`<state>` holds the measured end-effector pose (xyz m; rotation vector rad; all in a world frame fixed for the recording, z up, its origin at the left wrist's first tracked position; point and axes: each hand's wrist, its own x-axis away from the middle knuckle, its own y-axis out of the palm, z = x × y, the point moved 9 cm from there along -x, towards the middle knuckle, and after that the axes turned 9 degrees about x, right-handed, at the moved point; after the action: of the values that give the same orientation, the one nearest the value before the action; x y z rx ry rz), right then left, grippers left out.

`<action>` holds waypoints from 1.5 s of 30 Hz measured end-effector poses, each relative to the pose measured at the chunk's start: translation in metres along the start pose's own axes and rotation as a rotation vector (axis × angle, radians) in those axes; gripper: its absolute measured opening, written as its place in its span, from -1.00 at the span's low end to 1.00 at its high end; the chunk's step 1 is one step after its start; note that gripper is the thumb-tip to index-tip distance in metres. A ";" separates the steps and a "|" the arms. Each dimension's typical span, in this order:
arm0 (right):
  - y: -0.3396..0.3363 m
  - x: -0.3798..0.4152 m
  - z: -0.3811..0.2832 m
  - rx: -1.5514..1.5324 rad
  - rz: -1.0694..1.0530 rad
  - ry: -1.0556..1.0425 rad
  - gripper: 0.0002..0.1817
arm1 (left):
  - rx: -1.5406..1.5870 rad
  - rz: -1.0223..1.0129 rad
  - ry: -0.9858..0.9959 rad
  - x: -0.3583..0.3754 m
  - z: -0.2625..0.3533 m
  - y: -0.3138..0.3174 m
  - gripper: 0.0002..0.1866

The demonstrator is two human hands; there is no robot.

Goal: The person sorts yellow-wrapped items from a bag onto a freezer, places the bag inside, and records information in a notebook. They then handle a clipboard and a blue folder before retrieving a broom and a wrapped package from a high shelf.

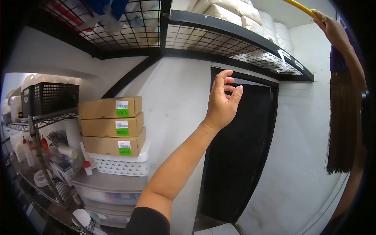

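Observation:
My left hand [224, 102] is raised in front of the black door [239, 156], its fingers loosely bent and the thumb apart, with nothing in it. At the upper right, my right hand [333, 31] is closed around a yellow pole [299, 7], which runs up and out of view. Behind and beside my right forearm hangs a broom head with a purple top [338, 60] and long dark brown bristles [340, 125] pointing down. The join between pole and broom head is hidden.
Overhead, a black mesh shelf [235, 33] holds white packs [231, 13]. Three cardboard boxes [109, 127] are stacked on a white basket [123, 164] above plastic drawers [109, 188]. A wire rack [43, 164] with a black crate [51, 98] stands at left.

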<state>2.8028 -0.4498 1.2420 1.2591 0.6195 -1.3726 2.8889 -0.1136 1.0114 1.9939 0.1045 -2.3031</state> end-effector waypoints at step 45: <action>0.084 0.079 -0.094 -0.702 -0.087 0.436 -0.51 | -0.724 0.022 0.606 -0.027 0.065 -0.067 -0.52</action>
<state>2.9261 -0.4150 1.1667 0.9470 1.3352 -0.8145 2.8211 -0.0536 1.0464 2.1218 0.8099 -1.2657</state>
